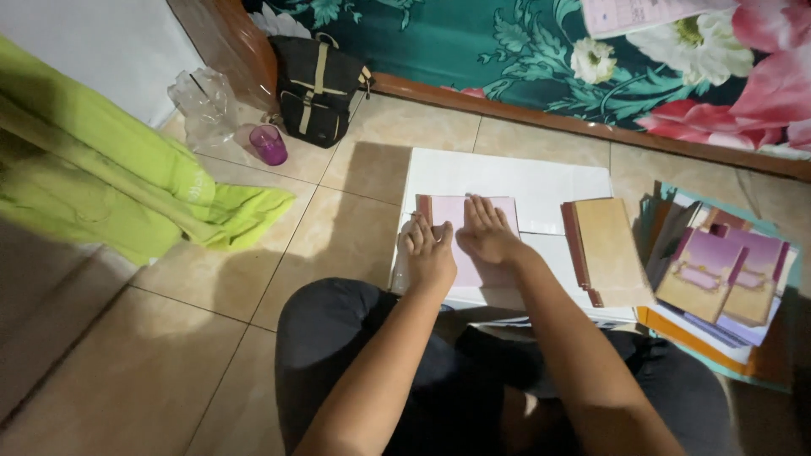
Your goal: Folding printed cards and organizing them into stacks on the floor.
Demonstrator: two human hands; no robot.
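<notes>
A pink card sheet [456, 211] with a dark red left edge lies on a white board [507, 177] on the tiled floor. My left hand [428, 253] rests on the card's near left corner with the fingers curled under. My right hand [488, 232] lies flat on the card's middle, fingers stretched forward and pressing down. Neither hand lifts the card.
A stack of tan cards with dark red edges [604, 249] sits right of the pink one. Purple-and-tan folded cards [726, 274] pile up at far right. A black bag [317, 84], purple cup [269, 143], clear plastic wrap [203, 101] and green cloth [127, 181] lie left.
</notes>
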